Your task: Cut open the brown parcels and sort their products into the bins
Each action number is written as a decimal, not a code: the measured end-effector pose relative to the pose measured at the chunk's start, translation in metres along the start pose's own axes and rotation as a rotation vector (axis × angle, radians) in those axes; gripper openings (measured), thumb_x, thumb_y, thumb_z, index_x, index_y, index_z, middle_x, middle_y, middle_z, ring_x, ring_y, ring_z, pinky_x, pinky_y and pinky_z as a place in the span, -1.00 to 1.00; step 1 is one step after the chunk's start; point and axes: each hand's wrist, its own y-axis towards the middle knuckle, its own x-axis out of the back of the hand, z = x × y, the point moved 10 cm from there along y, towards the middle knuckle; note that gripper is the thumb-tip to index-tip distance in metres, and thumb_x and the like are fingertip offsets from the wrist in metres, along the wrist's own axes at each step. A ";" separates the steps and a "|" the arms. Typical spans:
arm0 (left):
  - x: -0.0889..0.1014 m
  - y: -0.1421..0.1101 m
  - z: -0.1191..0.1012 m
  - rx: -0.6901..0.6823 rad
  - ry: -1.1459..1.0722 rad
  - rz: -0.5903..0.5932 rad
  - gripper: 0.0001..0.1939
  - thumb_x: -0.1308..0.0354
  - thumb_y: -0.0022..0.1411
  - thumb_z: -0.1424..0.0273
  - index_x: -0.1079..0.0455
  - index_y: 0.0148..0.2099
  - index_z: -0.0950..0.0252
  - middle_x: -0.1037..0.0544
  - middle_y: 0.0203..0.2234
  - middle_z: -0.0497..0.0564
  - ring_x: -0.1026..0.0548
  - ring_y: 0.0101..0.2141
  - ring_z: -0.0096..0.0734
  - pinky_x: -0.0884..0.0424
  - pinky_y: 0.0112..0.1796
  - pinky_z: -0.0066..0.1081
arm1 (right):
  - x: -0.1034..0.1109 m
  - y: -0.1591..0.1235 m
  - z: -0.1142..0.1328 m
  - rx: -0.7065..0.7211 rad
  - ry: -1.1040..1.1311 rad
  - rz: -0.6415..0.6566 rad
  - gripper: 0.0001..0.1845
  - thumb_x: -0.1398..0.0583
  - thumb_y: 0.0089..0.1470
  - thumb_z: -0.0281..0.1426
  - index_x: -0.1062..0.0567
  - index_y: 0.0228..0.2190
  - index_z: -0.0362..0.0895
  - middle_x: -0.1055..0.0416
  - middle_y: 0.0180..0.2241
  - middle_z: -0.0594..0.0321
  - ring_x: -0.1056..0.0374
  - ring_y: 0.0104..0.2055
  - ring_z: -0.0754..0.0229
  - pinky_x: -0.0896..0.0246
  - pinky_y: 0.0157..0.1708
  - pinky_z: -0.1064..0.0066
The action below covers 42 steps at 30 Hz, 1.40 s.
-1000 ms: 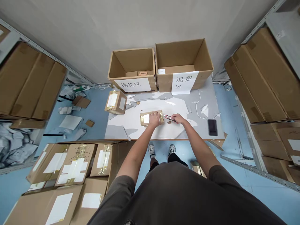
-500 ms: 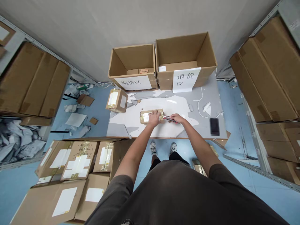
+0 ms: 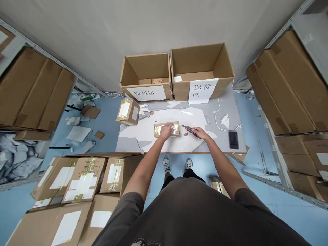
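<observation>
Lying on the worktable [image 3: 222, 146], a small taped carton [image 3: 176, 131] is covered in part by the left hand [image 3: 166, 131], and a red-and-black cutter [image 3: 189, 129] is held in the right hand [image 3: 200, 132].

The left hand is laid over the top of the carton, but whether its fingers are closed around the sides cannot be told; the cutter is gripped by the right hand at its near end, its tip pointed toward the carton and set apart from it. A brown scrap [image 3: 186, 134] is seen between carton and right hand. Behind, two open boxes, a left one [image 3: 147, 66] and a right one [image 3: 197, 61], are placed side by side, each marked with a white paper sign; a taller taped box [image 3: 128, 112] is stood near the table's left edge.
</observation>
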 end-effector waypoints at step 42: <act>-0.019 0.035 -0.010 -0.154 0.216 0.110 -0.32 0.01 0.43 0.52 -0.15 0.54 0.30 -0.48 0.20 0.37 -0.50 0.15 0.10 -0.43 0.13 -0.05 | -0.036 0.007 0.010 0.321 -0.781 -0.240 -0.57 -0.34 0.29 -0.29 -0.62 0.16 -0.08 -0.47 -0.01 0.01 -0.38 0.09 -0.11 -0.34 0.13 0.12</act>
